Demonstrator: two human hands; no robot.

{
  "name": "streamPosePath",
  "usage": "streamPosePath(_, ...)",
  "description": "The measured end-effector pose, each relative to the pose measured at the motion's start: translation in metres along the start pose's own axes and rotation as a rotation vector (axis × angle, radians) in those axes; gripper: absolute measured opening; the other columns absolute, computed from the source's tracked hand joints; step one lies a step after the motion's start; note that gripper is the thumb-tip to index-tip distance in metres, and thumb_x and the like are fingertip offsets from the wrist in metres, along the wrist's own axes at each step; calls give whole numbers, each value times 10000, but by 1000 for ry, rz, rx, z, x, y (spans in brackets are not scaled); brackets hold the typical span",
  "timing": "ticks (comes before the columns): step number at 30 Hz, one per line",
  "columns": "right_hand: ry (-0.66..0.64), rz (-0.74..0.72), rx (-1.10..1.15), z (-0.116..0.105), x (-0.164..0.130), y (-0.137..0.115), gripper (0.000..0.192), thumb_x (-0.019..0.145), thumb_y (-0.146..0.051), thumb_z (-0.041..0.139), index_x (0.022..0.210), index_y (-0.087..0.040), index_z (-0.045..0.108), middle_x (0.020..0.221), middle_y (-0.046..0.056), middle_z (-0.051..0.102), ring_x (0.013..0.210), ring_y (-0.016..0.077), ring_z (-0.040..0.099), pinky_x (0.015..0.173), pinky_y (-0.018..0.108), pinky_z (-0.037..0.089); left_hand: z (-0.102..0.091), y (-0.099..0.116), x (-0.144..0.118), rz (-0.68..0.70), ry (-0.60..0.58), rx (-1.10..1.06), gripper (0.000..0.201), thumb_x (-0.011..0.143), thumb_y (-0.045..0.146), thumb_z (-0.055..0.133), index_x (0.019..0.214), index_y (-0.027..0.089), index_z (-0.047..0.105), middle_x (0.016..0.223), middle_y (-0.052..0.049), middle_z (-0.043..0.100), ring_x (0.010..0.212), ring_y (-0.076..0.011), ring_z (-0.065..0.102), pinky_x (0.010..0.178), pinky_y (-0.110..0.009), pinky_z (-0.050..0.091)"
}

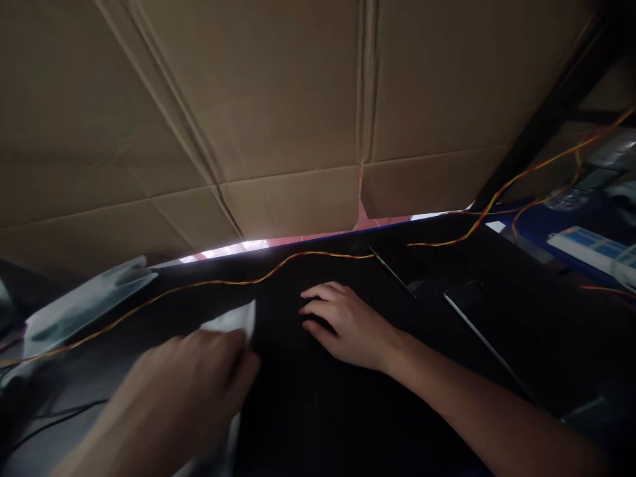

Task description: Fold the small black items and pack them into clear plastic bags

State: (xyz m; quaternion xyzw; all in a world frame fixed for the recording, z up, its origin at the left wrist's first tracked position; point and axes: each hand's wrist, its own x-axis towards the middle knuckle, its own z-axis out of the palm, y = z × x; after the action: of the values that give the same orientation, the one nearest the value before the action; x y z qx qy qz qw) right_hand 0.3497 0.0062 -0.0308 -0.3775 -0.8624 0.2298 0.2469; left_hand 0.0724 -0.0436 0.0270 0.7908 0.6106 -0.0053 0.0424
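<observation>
My left hand (183,391), a little blurred, is closed on a thin white sheet or pouch (236,319). One corner of it sticks out past my knuckles, and a pale edge shows below the hand; the hand hides the rest. Fingers spread, my right hand (342,324) lies low over the black tabletop (298,411), holding nothing. To its right are two flat dark panels with glossy faces: a smaller one (397,265) farther back and a longer one (487,331) with a pale edge, beside my right forearm.
A twisted red and yellow wire (303,254) runs across the back of the tabletop. Cardboard (278,99) walls off the far side. A translucent plastic bag (89,305) lies at left, near a black cable (64,416). A white and blue item (596,248) sits at right.
</observation>
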Motion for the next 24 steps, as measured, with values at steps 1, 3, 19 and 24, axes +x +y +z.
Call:
streamPosePath(1,42,6,27,0,2,-1,187,1072,-201,648,1177,-198,802,1316,82,778,1256,242,691,1125,437,521,0,11,12,48,12,-6,380,1021,368,524,678,244,628,611,-29,663,470,-218,582,529,-332,191)
streamPosePath(3,78,25,50,1,5,0,167,1056,-139,644,1099,-198,795,1115,47,800,1045,208,723,1018,411,551,5,23,37,188,79,-143,311,1024,364,543,754,242,639,660,-9,672,531,-212,618,543,-329,280)
streamPosePath(19,-34,148,124,2,6,-7,183,1004,-198,746,1186,-211,764,1015,22,775,948,207,737,858,364,541,49,10,59,506,368,-467,58,1064,194,537,1102,234,554,1012,-24,636,878,-170,645,761,-296,531)
streamPosePath(24,-60,172,128,1,7,-5,121,993,-148,719,1087,-220,696,952,-1,743,865,172,689,767,324,491,47,-2,59,433,230,-258,174,1052,371,627,971,229,567,892,-9,650,746,-203,641,641,-318,442)
